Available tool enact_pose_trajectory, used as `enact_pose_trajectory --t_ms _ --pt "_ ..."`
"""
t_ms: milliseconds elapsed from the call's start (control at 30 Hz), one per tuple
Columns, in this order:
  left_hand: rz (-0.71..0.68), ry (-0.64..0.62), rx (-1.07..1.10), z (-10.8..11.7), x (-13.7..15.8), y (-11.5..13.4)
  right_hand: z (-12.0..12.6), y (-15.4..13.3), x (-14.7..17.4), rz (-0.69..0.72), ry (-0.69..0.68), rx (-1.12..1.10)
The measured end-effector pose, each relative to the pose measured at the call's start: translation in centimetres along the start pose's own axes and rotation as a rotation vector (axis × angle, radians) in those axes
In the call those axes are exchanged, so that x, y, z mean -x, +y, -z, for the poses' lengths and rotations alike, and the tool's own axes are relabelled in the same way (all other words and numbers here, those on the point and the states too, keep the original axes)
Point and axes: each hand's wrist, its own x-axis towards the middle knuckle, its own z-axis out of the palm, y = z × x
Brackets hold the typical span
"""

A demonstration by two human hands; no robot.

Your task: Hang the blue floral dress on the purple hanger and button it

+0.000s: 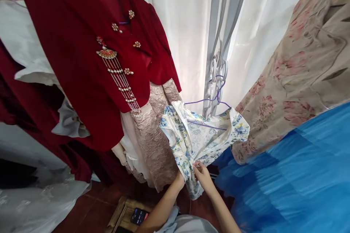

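Observation:
A white blouse with blue and yellow flowers (177,142) hangs on a thin purple hanger (218,93), hooked among white rings on a grey metal stand. Its neckline gapes open, and the lower part bunches together. My right hand (202,175) pinches the blouse's front edge between thumb and fingers. On the other side of that front, my left hand (179,180) reaches in against the cloth. The fabric covers its fingers, so their grip is hidden.
A dark red jacket (73,54) with beaded brooches hangs left, over a pinkish brocade skirt (155,145). At right hang a beige floral dress (290,76) and blue ruffled fabric (295,174). Below, a phone (139,216) lies on a wooden stool (124,213).

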Motion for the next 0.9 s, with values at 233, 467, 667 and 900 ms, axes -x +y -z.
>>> enact_pose_trajectory --t_ms 233,467,667,900 --pt "-0.087 0.250 0.347 -1.0 1.9 -4.4 -0.2 -1.2 0.8 0.240 0.037 0.227" --pt "-0.187 0.732 -0.018 -1.5 5.6 -4.9 1.1 -1.3 2.3 0.071 -0.004 0.004" --pt "-0.506 0.431 -0.352 -3.9 6.7 -3.7 2.0 -0.6 6.4 0.070 0.098 -0.149" --pt "-0.536 0.426 -0.433 -6.2 5.1 -1.2 3.2 -5.4 5.4 0.068 0.069 -0.108"
